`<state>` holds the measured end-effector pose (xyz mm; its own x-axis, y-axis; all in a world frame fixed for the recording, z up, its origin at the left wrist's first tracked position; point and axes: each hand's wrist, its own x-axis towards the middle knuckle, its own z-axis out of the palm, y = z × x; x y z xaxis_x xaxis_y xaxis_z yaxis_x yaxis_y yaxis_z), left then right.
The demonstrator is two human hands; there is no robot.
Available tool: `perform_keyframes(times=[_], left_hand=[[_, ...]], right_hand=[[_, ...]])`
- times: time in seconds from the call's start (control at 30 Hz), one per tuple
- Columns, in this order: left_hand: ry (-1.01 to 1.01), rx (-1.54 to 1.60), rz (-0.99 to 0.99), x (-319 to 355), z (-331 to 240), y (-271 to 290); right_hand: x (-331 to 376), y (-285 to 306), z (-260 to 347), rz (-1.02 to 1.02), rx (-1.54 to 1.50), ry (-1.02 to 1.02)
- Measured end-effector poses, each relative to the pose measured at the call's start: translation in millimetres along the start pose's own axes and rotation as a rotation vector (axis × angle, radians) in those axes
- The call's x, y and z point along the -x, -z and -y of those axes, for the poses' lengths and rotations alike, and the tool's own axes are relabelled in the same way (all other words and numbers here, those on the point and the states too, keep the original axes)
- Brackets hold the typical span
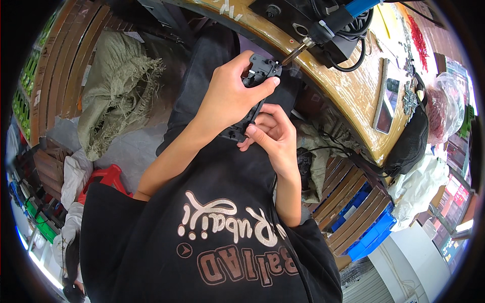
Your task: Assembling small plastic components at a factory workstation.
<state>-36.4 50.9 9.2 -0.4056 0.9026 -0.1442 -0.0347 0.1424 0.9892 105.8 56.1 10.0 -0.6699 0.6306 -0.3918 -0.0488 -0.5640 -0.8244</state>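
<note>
Left fingers (263, 89) pinch the black part (261, 67) by its upper end, right fingers (261, 137) the lower.

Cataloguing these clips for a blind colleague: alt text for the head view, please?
A person's left hand and right hand hold a black part above the lap, its upper end near the metal tip of a blue-and-black tool beside a wooden bench.

The black shirt (146, 242) bears upside-down lettering, a pale script line (221, 225) and a brown outlined line (237, 266), beside a circled arrowhead (184, 250).
</note>
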Motion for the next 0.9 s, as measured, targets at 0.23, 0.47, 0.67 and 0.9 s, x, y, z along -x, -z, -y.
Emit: perform_keyframes(times=[0.23,0.47,0.67,0.9], left_hand=[[-0.003,0.006,0.009,-1,-4,0],[-0.005,-0.027,-0.002,-1,-2,-2],[-0.022,-0.043,-0.013,-1,-3,-2],[0.036,-0.206,0.073,11,30,-16]], right_hand=[[0,0,1,-0.004,0.004,0.018],[1,0,2,-0.009,-0.011,0.027],[1,-1,2,-0.005,-0.035,0.026],[6,22,-26,-0.056,0.018,-0.058]])
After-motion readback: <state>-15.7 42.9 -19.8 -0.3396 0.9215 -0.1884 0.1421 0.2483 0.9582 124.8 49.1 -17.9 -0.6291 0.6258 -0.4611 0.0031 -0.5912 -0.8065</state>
